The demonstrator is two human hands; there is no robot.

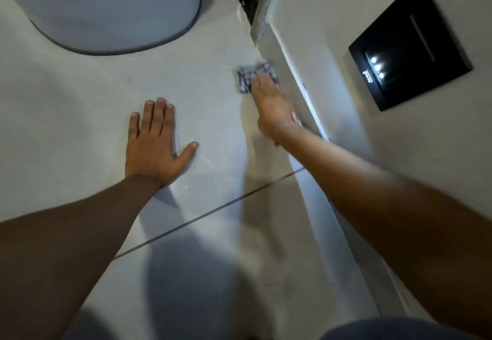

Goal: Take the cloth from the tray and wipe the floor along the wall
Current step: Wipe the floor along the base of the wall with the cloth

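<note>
Cloth: patterned dark-and-light cloth [249, 77] lies flat on the floor [80, 105] at about 1 o'clock from frame centre, touching or just beside the base of the wall [306, 20].
Right hand: right hand [269, 97] lies palm-down on the cloth with fingers stretched flat; it presses rather than grips, nothing pinched.
Left hand: left hand [154, 145] is spread open on the bare tile at about 9 o'clock from the cloth, holding nothing, apparently bracing the body.
Step in hand: wiping along the skirting [295, 73], judged well under way.
Doing it well: keep the palm flat so the whole cloth stays loaded; run its edge against the skirting; stroke parallel to the wall; carry weight on the left hand so the right glides.
Risk: the cloth may bunch under the fingertips.
Tray: not in view.
Nearby: grey rounded bin [114, 7] at 11 o'clock; grout line [213, 210] crosses the tile at 6 o'clock.
Writing: black wall panel [410, 47] at 3 o'clock shows three small lights and a tiny white mark, too small to read; no brand legible.
</note>
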